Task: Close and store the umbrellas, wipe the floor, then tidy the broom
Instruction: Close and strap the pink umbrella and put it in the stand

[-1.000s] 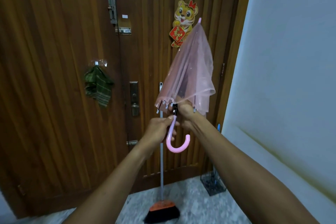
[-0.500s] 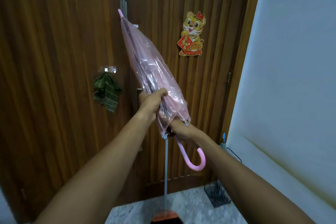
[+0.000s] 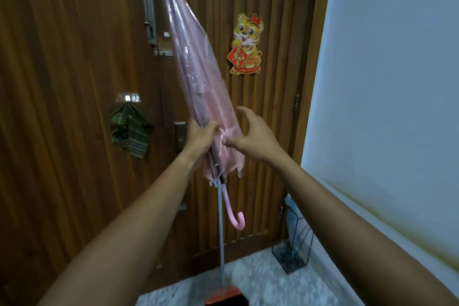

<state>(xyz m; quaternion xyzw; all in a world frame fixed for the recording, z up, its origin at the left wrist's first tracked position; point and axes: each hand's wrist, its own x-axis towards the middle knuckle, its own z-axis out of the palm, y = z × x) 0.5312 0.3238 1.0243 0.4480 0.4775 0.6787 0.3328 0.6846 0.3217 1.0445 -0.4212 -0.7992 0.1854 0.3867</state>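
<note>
Left hand [image 3: 200, 135] gripping folded pink umbrella [image 3: 196, 77] low on its canopy, tip tilted up-left, right hand [image 3: 255, 135] spread wide, thumb at the canopy, both arms outstretched

A single head-worn wide-angle view looks forward and slightly down along both outstretched forearms, close to a brown ribbed wooden door [image 3: 74, 82] filling most of the frame, a plain white wall [image 3: 397, 82] at right.

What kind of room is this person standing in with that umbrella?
Most likely a home's entryway, just inside the front door. A wooden door with a bolt latch fills the view, a wire umbrella stand sits in the corner, and a broom leans against the door.
</note>
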